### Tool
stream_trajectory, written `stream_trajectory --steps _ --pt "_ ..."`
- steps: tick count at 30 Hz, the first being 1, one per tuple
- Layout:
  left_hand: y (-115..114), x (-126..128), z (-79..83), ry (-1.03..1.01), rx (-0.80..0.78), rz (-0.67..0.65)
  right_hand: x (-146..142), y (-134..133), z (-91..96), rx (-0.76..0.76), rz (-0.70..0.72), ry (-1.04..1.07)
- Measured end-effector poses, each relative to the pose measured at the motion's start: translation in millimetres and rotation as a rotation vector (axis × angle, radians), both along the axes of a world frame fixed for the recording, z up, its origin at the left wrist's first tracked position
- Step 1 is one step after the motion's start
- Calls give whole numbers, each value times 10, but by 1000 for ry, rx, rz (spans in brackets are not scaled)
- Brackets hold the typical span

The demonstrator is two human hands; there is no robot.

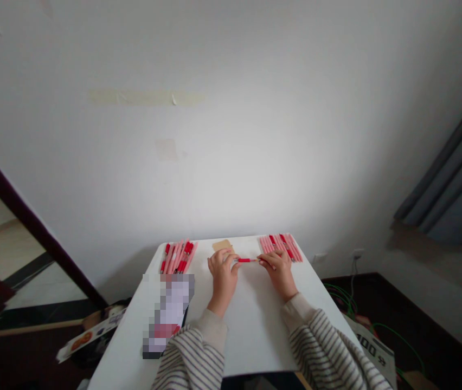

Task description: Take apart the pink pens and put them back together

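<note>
Above the white table [251, 325], a pen with a red section [244, 260] is held level between my two hands. My left hand [223, 273] pinches its left end, and my right hand [278, 270] grips the right end near the tip. At the back left lies a loose pile of pink and red pens [177, 257]. Beside my right hand, pink and red pens [296, 249] lie side by side in a row, partly covered by that hand. A tan piece [222, 246] lies behind my left hand.
A pixelated, phone-like flat object [169, 311] lies on the table's left side, by my left sleeve. The white wall [231, 173] stands right behind the table. Green cables [340, 297] and a printed box [371, 346] are on the floor at the right. A grey curtain [450, 179] hangs there.
</note>
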State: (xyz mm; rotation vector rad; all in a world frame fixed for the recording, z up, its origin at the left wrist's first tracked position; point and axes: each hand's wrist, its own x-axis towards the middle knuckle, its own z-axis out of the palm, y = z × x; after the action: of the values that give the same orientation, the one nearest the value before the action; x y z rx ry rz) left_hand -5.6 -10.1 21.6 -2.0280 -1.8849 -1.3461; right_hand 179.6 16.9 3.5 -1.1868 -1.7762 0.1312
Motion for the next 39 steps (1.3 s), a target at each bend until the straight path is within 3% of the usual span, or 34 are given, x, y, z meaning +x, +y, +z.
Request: stream_trajectory --steps 16,23,29,39 --pt "-19 -6 -3 53 -39 18 -7 18 -68 10 39 -48" --pt "-50 -108 83 106 -122 192 9 42 -84 26 -62 -44" --pt "-80 -276 47 152 -238 354 70 119 -165 29 -162 2" --pt "-40 -299 -34 181 -214 300 45 99 -164 34 -119 -17"
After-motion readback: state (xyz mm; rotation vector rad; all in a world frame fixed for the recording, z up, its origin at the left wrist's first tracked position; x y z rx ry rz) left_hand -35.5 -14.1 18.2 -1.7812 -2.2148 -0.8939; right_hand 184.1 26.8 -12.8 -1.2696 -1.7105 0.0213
